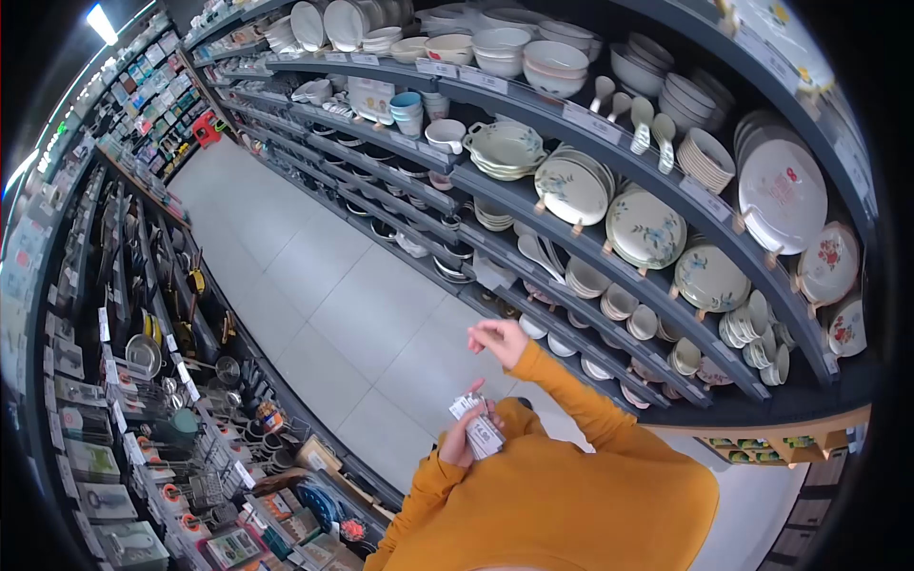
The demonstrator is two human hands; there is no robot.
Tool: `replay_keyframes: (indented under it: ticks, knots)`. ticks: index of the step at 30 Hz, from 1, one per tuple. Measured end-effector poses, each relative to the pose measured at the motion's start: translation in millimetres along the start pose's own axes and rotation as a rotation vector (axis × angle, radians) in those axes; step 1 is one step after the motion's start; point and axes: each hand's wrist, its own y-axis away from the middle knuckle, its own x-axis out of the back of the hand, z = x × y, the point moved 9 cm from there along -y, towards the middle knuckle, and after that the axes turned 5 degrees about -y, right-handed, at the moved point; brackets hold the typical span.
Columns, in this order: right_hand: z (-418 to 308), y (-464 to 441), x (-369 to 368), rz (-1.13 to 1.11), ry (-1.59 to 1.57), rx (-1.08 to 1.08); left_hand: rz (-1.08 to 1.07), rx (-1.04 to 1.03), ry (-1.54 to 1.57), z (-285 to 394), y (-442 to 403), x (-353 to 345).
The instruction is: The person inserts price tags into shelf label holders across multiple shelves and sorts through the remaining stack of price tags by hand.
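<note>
Close to my chest, my left hand [458, 441] is closed around a stack of white price tags [484, 434]. Large printed digits show on the front tag. My right hand [500, 342] is raised over the aisle floor, apart from the tags and nearer the dish shelves. Its fingers are curled in towards the thumb, and I cannot make out whether anything small is between them. Both arms wear mustard-yellow sleeves.
Dish shelves [533, 103] on my right hold stacked bowls [556, 67], ceramic spoons [642, 127] and floral plates [646, 228]. Kitchen utensils hang on the left rack [143, 354]. Between them runs a grey tiled floor [328, 276], with a red object [206, 127] at its far end.
</note>
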Motion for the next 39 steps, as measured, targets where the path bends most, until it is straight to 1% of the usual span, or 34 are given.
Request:
replay_keyframes:
  ticks: [1,3,4,5,9,11,12,14,17,19,20,23,27,29,31,33,34,35,37,38,39]
  knots:
    - [-9.5,-15.3,6.1,0.000,0.036,0.023,-0.006,-0.025,-0.049,5.3,0.0,3.3]
    - [-35.0,-49.4,26.4,0.090,0.230,0.134,0.030,-0.072,-0.134,20.8,1.7,21.1]
    - [-74.4,-80.1,38.1,0.194,0.415,0.262,0.058,-0.097,-0.176,40.5,-5.0,33.2]
    - [-122.0,-96.4,49.0,0.305,0.597,0.394,0.037,-0.073,-0.173,47.7,-9.9,35.4]
    - [-224.1,-159.5,81.1,0.587,0.789,0.675,-0.031,0.016,-0.185,86.6,-43.6,43.8]
    - [-262.6,-193.4,94.6,0.711,0.901,0.742,-0.032,0.059,-0.195,111.9,-68.0,45.4]
    - [-277.4,-211.2,100.3,0.741,0.942,0.715,-0.065,0.013,-0.194,131.8,-83.3,45.8]
    - [-292.9,-247.4,112.7,0.801,1.022,0.670,-0.060,-0.035,-0.201,171.7,-108.7,46.6]
    - [-300.4,-287.5,124.9,0.989,1.337,0.728,-0.055,-0.095,-0.242,223.6,-143.9,44.5]
    - [-296.9,-310.8,136.1,0.917,1.317,0.584,-0.030,-0.115,-0.283,252.9,-163.2,37.7]
    - [-295.5,-320.7,140.5,0.887,1.298,0.515,-0.073,-0.113,-0.263,263.6,-173.8,33.2]
    - [-297.6,-326.8,150.1,0.876,1.000,0.441,-0.111,-0.090,-0.251,287.7,-201.1,28.1]
    - [-317.5,-318.3,137.3,0.902,0.978,0.573,-0.119,-0.132,-0.289,325.8,-224.7,15.5]
    - [-324.5,-298.5,114.6,0.955,0.806,0.712,-0.130,-0.124,-0.259,340.2,-244.9,24.0]
    - [-297.8,-291.6,94.7,0.897,0.525,0.698,-0.116,-0.151,-0.224,358.4,-259.0,31.7]
    - [-235.6,-300.4,63.2,0.765,0.251,0.525,-0.088,-0.212,-0.186,378.9,-270.2,38.4]
    - [-190.6,-309.1,42.2,0.715,0.055,0.357,-0.062,-0.251,-0.157,391.4,-270.7,41.6]
    - [-148.0,-315.4,20.1,0.679,0.063,0.243,-0.027,-0.267,-0.243,403.7,-271.6,46.0]
    - [-61.2,-332.3,-29.2,0.610,-0.135,0.206,0.039,-0.305,-0.424,431.9,-271.0,57.1]
    - [-45.5,-336.7,-58.7,0.559,-0.177,-0.004,-0.002,-0.403,-0.483,444.0,-281.2,71.8]
    - [-31.0,-342.7,-74.3,0.602,-0.256,-0.028,-0.009,-0.336,-0.461,450.8,-284.9,87.2]
